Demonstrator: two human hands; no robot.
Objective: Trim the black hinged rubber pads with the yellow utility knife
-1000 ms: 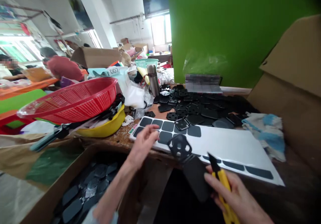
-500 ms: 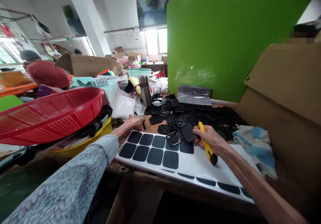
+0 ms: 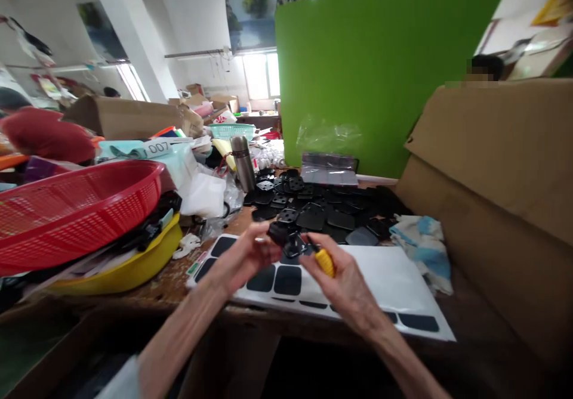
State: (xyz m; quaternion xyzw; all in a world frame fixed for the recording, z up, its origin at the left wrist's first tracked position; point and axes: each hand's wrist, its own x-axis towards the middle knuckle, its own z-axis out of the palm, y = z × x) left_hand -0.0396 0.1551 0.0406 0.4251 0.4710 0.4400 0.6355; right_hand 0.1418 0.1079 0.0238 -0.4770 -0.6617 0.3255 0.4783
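- At frame right, a big cardboard box (image 3: pixel 492 166) is walling off the bench; behind centre, a green panel (image 3: pixel 371 59) is standing upright.
- At left, a red basket (image 3: pixel 76 208) is sitting on a yellow tray (image 3: pixel 129 268), well apart from our hands.
- Lower centre, a white backing sheet (image 3: pixel 394 280) is lying flat on the bench, with dark pads (image 3: pixel 286 280) on its left part, right under our hands.
- Centre, a pile of black plates (image 3: pixel 322 205) is spreading behind the sheet; a blue-white rag (image 3: pixel 423 244) is lying just beside it on the right.
- Centre, our left hand (image 3: pixel 244 256) is pinching one black plate (image 3: pixel 286 238), holding it up above the sheet.
- Our right hand (image 3: pixel 344 285) is closing round a yellow knife (image 3: pixel 323 260), tip touching the plate as far as we can tell.
- Judgement: we are working the blade on the held plate, so we should be keeping left fingertips off the cutting line, pinching firmly and pushing the tip lightly.
- A steel flask (image 3: pixel 243 161) is standing upper centre-left.
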